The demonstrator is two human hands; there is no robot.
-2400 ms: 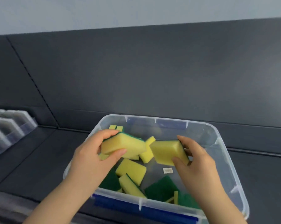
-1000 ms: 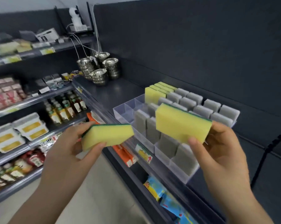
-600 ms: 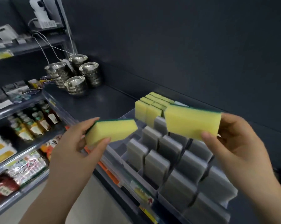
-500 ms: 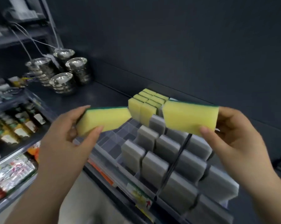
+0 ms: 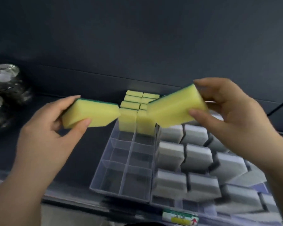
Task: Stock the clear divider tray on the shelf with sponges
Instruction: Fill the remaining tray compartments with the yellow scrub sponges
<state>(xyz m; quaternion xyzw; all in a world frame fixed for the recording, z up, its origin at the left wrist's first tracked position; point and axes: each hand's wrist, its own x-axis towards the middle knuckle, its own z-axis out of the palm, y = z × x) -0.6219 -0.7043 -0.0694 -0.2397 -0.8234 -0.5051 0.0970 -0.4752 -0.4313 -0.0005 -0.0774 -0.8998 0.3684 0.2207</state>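
Sponges (image 5: 128, 122), yellow with a green backing, stand upright in the far compartments of the clear divider tray (image 5: 121, 192) on the dark shelf (image 5: 95, 144), two abreast and several rows deep. The six compartments nearest the front edge are empty, so the stocking looks a little over half done. Above the tray, the left hand (image 5: 44, 136) grips a left sponge (image 5: 92, 115), thumb beneath and fingers curled over its green top. The right hand (image 5: 233, 116) grips a right sponge (image 5: 175, 110), tilted, thumb pressed on its yellow face. Both sponges hover over the filled rows, not yet slotted in. To the right, grey sponges (image 5: 197, 154) fill a neighbouring tray. Blurred steel bowls (image 5: 4, 88) sit far left.
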